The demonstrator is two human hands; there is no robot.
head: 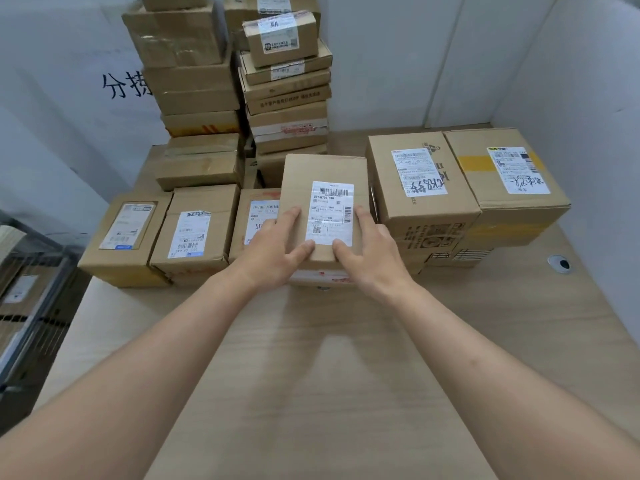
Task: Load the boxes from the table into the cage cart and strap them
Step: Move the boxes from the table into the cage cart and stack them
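Note:
A brown cardboard box with a white shipping label [325, 174] sits on top of another box at the middle of the wooden table [346, 358]. My left hand [273, 251] grips its left side, thumb on top near the label. My right hand [367, 254] grips its right side, thumb on the label's lower edge. Several more labelled boxes stand around it: two low ones at the left [128, 233] [194, 230] and two larger ones at the right [415, 181] [505, 171]. The cage cart [31, 299] shows at the left edge, beside the table.
Two tall stacks of boxes [194, 84] [287, 95] rise at the back of the table against white partition walls. A round cable hole [559, 263] lies in the tabletop at the right. Boxes lie inside the cage cart.

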